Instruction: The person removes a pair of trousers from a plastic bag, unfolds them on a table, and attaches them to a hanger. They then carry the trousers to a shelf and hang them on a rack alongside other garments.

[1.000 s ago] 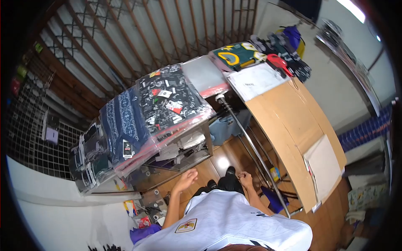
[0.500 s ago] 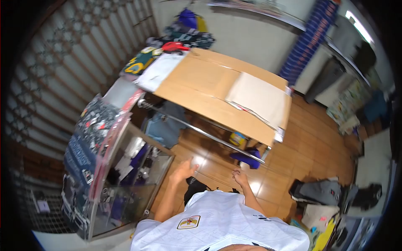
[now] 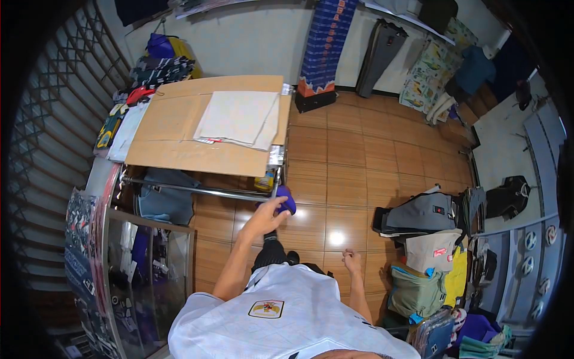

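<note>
My left hand (image 3: 265, 216) reaches forward with its fingers apart and holds nothing; in the view it overlaps the edge of a purple thing (image 3: 286, 200) by the table corner, and whether they touch is unclear. Low at my right side, my right hand (image 3: 352, 260) hangs over the tiled floor with its fingers partly curled and nothing visible in it. Ahead on the left stands a table topped with brown cardboard (image 3: 173, 99). A folded off-white cloth (image 3: 236, 116) lies on the cardboard. Under the table's near edge runs a metal bar (image 3: 203, 191).
A glass display case (image 3: 143, 281) stands at the left. Bags and a grey garment (image 3: 418, 212) are at the right, with a beige bag (image 3: 430, 251) below. A tall blue box (image 3: 326, 45) stands against the back wall. Tiled floor (image 3: 353, 161) extends beyond the table.
The view has turned to the right, so the table now appears further left. My left hand has moved forward, nearer the table corner. My right hand now appears farther from the table.
</note>
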{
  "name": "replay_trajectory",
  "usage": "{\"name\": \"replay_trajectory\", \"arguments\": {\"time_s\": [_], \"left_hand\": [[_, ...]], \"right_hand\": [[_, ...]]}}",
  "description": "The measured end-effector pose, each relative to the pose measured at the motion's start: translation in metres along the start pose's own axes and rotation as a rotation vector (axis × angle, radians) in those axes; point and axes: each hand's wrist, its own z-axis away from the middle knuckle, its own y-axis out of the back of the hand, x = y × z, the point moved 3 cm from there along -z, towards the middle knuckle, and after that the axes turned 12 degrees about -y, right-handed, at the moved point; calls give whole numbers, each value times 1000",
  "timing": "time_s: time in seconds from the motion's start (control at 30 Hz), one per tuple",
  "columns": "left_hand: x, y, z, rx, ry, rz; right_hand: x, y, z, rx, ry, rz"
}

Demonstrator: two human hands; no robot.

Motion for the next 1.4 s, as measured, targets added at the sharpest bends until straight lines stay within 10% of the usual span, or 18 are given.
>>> {"name": "replay_trajectory", "arguments": {"time_s": [0.4, 0.87, 1.4], "left_hand": [[-66, 81, -165, 595, 30, -674], [-57, 69, -275, 308, 921, -711], [-60, 72, -311, 698, 1080, -473]], "right_hand": [[-184, -21, -68, -231, 235, 62], [-466, -10, -181, -358, 492, 194], [-742, -207, -148, -1051, 980, 323]]}}
